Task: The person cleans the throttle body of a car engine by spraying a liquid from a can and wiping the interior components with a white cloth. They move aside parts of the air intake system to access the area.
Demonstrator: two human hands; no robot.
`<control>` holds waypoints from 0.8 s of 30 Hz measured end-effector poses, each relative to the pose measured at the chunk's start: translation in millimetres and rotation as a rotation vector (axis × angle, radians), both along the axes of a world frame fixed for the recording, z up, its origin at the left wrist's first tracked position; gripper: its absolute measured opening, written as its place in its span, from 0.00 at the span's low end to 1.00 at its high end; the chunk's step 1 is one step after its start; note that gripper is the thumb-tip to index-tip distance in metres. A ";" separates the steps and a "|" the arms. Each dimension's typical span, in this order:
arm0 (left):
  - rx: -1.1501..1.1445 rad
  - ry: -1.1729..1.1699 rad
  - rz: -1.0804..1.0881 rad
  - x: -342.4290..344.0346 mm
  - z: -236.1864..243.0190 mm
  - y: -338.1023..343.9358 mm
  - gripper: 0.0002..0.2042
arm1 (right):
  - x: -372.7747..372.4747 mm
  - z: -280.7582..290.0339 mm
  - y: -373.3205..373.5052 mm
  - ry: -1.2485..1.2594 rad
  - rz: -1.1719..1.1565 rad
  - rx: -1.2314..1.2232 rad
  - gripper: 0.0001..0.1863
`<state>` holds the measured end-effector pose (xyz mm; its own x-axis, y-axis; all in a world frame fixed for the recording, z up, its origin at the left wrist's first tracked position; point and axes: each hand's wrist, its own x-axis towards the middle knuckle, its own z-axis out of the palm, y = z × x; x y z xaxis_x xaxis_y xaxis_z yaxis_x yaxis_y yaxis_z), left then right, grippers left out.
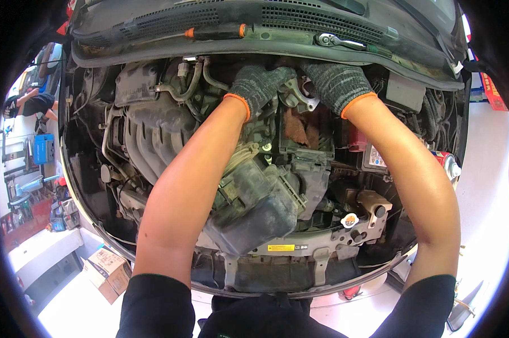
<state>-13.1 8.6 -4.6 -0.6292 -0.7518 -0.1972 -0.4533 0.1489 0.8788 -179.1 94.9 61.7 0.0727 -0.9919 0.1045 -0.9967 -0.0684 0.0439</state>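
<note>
Both my hands wear dark grey knit gloves with orange cuffs and reach to the back of an open engine bay. Between them is a silvery metal throttle body (300, 97) with a round bore and a flange. My left hand (260, 87) is closed at its left side, and my right hand (339, 87) is closed at its right side; the fingertips are partly hidden. Just below the throttle body, a reddish-brown rag (297, 130) lies in a dark opening. A loose-looking black air filter housing (260, 211) sits tilted nearer to me, beside my left forearm.
On the cowl lie a screwdriver (216, 32) with an orange-and-black handle and a ratchet wrench (339, 40). The ribbed intake manifold (150, 138) is at left. A spray can (447, 164) stands by my right forearm. The radiator cap (349, 220) is at the front; a cardboard box (107, 271) stands lower left.
</note>
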 end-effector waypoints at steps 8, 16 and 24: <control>0.180 -0.144 -0.032 -7.6 22.6 9.2 0.20 | -0.6 -3.1 14.5 -0.032 0.048 0.347 0.14; -0.226 -0.163 -0.129 2.4 -3.6 0.9 0.24 | 14.1 -20.7 19.9 0.107 -0.055 0.267 0.14; -0.172 -0.278 -0.197 2.4 -11.2 -4.9 0.16 | -14.7 13.4 14.4 -0.989 -0.679 0.655 0.17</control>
